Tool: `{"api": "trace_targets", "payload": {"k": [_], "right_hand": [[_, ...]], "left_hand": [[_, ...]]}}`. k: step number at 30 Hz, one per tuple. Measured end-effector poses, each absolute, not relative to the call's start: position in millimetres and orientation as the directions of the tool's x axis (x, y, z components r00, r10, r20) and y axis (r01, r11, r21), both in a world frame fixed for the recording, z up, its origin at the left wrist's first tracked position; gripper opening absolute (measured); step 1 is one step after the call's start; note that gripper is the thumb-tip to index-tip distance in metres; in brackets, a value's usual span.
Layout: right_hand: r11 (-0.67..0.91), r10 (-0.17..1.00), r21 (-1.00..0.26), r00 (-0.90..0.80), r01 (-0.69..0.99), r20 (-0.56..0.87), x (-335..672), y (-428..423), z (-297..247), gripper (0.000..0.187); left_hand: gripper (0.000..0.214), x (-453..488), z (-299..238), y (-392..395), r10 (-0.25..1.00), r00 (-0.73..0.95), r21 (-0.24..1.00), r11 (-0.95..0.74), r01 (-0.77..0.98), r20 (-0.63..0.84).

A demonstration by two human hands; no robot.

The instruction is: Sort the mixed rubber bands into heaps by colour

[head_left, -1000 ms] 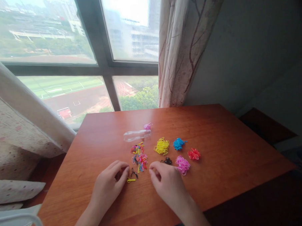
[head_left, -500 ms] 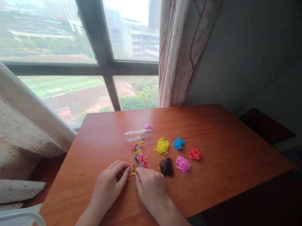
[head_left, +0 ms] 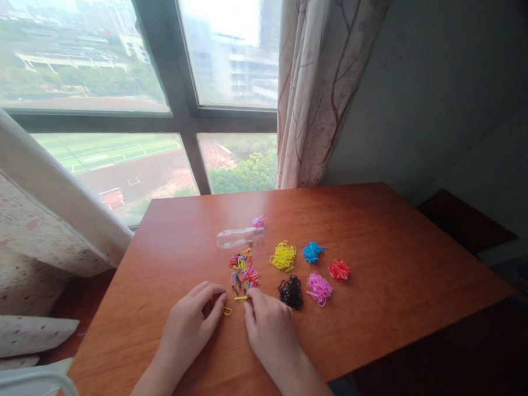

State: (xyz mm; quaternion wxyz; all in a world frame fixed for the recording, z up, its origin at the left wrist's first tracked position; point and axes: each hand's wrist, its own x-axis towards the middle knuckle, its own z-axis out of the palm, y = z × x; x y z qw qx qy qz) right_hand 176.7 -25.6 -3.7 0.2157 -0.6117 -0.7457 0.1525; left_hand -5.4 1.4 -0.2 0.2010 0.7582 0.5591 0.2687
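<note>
My left hand (head_left: 194, 319) rests on the table left of the mixed pile, thumb and fingertips brought together. A yellow rubber band (head_left: 227, 311) pokes out as a loop at these fingertips. My right hand (head_left: 272, 325) is at the near edge of the mixed pile of small coloured rubber bands (head_left: 243, 269), fingers closed. Another yellow rubber band (head_left: 241, 298), stretched thin, sticks out leftward from its fingertips, beside a dark band. Right of this hand lies a heap of black rubber bands (head_left: 291, 292). The fingertips partly hide what they grip.
Sorted heaps lie to the right: yellow bands (head_left: 283, 255), blue bands (head_left: 313, 252), pink bands (head_left: 319, 289) and red bands (head_left: 339, 270). A clear plastic bottle (head_left: 237, 237) with a pink cap (head_left: 258, 221) beside it lies behind the mixed pile. The wooden table (head_left: 407, 262) stands against a window.
My right hand has shifted slightly right and away from me, and the yellow rubber band at its fingertips has moved with it. My left hand has stayed in place.
</note>
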Motion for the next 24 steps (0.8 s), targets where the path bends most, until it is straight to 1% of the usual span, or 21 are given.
{"api": "trace_targets", "payload": {"k": [9,15,24], "right_hand": [[0.248,0.968,-0.479,-0.197,0.842,0.156,175.7,-24.2,-4.5,0.015],[0.128,0.988,-0.460,-0.076,0.878,0.132,173.6,-26.5,-2.3,0.014],[0.114,0.990,-0.445,-0.064,0.888,0.127,172.3,-25.2,-0.7,0.013]], "left_hand": [[0.018,-5.6,1.8,0.8,0.951,0.238,0.600,-0.309,0.738,0.197],[0.019,-4.7,1.1,1.1,0.953,0.237,0.595,-0.304,0.744,0.190],[0.018,-3.3,2.5,0.9,0.959,0.227,0.598,-0.282,0.750,0.168]]}}
